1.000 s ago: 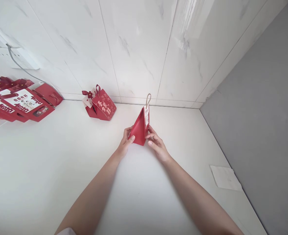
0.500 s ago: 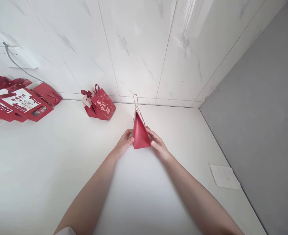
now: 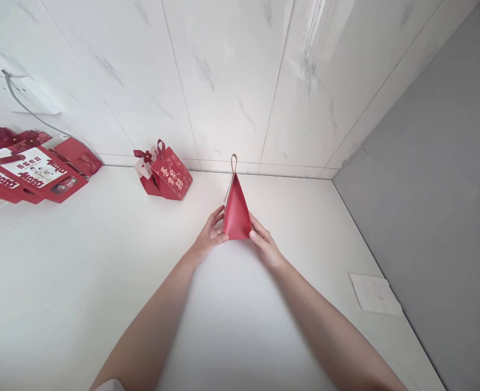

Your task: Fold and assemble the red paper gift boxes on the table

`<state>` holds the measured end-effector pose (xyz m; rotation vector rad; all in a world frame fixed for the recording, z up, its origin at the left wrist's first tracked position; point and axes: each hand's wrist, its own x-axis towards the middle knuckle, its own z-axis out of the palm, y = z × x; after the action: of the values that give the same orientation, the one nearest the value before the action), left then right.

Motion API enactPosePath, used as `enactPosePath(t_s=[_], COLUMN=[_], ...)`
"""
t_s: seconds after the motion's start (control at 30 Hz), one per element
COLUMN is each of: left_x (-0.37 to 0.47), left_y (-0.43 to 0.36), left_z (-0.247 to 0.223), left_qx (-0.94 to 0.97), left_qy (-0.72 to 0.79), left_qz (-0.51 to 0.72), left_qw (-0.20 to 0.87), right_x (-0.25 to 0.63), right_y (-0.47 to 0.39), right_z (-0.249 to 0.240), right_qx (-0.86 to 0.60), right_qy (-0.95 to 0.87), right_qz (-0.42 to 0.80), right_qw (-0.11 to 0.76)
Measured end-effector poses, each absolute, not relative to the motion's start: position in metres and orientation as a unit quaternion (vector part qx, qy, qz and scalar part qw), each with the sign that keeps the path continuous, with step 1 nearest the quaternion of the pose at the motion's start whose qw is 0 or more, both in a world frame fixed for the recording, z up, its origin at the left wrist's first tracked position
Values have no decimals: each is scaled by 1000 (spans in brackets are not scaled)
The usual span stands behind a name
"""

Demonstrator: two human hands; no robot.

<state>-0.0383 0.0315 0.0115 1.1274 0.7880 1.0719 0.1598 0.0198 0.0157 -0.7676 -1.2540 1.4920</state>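
A: What's at the white tabletop (image 3: 231, 315)?
B: A triangular red gift box (image 3: 237, 214), upright; left hand (image 3: 207, 238) and right hand (image 3: 266, 245) grip its lower sides — fingers part-spread, curved, 2 thumbs at near corners; cord loop (image 3: 231, 163) on top.

This is an indoor room, but I can't tell which kind. A shiny tiled wall (image 3: 231, 81) stands at the far side of a white desk (image 3: 231, 309).
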Motion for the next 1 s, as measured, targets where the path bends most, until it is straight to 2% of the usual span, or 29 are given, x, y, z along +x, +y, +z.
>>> enactPosePath(t_s=[0.33,0.63,1.0], left_x=[-41,-41,-40], left_y=[32,33,33], left_z=[17,15,19], left_qx=[477,472,438], left_qy=[298,306,286], left_qz=[462,457,467], left_qw=[685,689,713], right_x=[161,159,159], right_y=[26,26,27], right_z=[-2,11,0], right_qx=[-301,-284,-309], right_qy=[-464,-487,-479], right_qz=[661,645,643], right_qw=[507,516,511])
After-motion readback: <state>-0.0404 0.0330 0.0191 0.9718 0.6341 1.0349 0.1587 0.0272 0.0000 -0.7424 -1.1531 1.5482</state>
